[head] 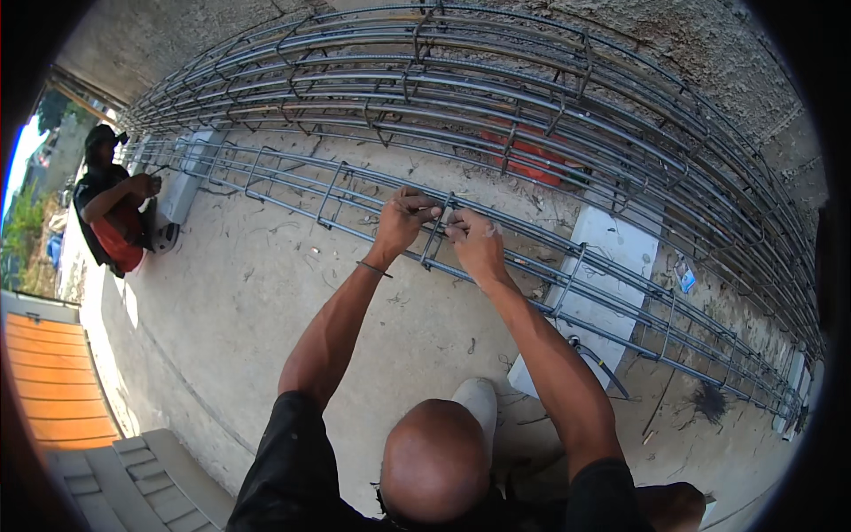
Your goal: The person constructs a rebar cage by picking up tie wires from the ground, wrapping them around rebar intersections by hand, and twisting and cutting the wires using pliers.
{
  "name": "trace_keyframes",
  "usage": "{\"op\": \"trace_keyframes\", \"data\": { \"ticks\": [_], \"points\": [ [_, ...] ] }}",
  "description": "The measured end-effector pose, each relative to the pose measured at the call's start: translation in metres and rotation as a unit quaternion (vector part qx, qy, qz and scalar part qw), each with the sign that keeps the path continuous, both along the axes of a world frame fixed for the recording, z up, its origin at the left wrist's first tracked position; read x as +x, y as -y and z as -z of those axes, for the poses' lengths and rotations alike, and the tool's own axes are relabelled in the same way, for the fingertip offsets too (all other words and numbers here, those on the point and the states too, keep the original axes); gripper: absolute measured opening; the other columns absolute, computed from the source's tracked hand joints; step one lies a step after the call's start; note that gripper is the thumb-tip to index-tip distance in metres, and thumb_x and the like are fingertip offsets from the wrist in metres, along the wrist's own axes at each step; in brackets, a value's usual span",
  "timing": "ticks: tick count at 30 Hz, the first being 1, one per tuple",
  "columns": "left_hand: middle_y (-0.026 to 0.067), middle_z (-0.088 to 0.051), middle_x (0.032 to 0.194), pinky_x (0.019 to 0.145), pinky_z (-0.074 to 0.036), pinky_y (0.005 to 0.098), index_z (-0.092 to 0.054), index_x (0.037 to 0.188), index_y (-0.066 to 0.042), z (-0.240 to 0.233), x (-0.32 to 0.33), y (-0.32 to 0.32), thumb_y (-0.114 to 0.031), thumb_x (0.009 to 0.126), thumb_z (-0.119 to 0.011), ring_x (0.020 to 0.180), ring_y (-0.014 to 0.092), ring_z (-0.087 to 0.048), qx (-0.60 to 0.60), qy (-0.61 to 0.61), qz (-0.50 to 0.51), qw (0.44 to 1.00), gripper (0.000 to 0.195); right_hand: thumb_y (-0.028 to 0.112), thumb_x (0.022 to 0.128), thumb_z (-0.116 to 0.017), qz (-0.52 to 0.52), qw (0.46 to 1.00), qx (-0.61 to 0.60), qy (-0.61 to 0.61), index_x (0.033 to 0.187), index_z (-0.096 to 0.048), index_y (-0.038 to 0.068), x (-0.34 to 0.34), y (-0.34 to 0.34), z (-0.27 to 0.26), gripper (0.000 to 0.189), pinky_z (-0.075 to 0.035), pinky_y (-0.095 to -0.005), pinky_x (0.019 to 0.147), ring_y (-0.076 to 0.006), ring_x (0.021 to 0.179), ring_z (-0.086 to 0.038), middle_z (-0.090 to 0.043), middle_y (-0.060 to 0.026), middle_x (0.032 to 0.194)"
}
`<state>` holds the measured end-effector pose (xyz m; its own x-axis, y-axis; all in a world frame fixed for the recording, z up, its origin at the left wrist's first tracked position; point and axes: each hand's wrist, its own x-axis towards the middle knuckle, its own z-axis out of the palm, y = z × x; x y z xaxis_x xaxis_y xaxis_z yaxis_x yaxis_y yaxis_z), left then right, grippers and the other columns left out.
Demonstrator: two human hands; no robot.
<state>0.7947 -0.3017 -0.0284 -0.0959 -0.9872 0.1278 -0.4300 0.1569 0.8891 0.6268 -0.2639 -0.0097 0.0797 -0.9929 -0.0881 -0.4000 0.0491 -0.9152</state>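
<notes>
A long narrow rebar cage [372, 229] runs across in front of me, made of steel bars with rectangular stirrups. My left hand [407, 219] is at its far upper bars, just left of one stirrup [435, 241], with thumb and fingers pinched together. On the stirrup's right side, my right hand [475, 243] has its fingertips bent in close to the same joint. Anything thin between the fingertips is too small to make out. Below the cage, end-cutting pincers [602, 366] with dark handles lie by a white support block [578, 306].
Several stacked rebar cages [465, 86] stand behind, along a rough wall [705, 60]. Another white block [193, 176] supports the left end. A co-worker [110, 199] crouches there. Wire scraps [710, 402] lie on the concrete floor [219, 299]. My shoe [477, 402] is below the cage.
</notes>
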Motion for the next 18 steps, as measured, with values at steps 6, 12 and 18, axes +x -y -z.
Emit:
{"op": "trace_keyframes", "data": {
  "ticks": [6,12,18],
  "points": [
    [0.0104,-0.067,0.089,0.072,-0.049,0.0354,-0.071,0.081,-0.003,-0.027,-0.018,-0.005,-0.008,0.072,-0.071,0.084,0.028,-0.063,-0.096,0.180,0.025,0.979,0.010,0.011,0.076,-0.065,-0.047,0.999,-0.015,-0.015,0.097,-0.066,0.007,-0.010,0.008,0.004,0.021,-0.050,-0.0381,0.075,-0.0303,0.086,-0.066,-0.069,-0.0138,0.091],
    [0.0127,-0.068,0.081,0.068,-0.050,0.0360,-0.069,0.079,-0.002,-0.061,-0.028,0.006,-0.012,0.072,-0.071,0.079,0.030,-0.065,-0.121,0.406,0.099,0.900,0.012,0.010,0.070,-0.065,-0.054,0.998,-0.016,0.035,0.091,-0.069,0.009,-0.013,0.020,0.018,0.021,-0.051,-0.0367,0.078,-0.0291,0.086,-0.066,-0.069,-0.0127,0.089],
    [0.0114,-0.069,0.083,0.068,-0.051,0.0358,-0.071,0.088,-0.005,-0.079,-0.023,0.006,-0.012,0.071,-0.071,0.078,0.029,-0.066,0.015,0.527,0.097,0.844,0.019,0.006,0.072,-0.061,0.006,0.997,-0.051,0.049,0.088,-0.066,0.012,0.010,0.017,0.034,0.018,-0.049,-0.0445,0.077,-0.0327,0.085,-0.064,-0.067,-0.0121,0.089]
  ]
}}
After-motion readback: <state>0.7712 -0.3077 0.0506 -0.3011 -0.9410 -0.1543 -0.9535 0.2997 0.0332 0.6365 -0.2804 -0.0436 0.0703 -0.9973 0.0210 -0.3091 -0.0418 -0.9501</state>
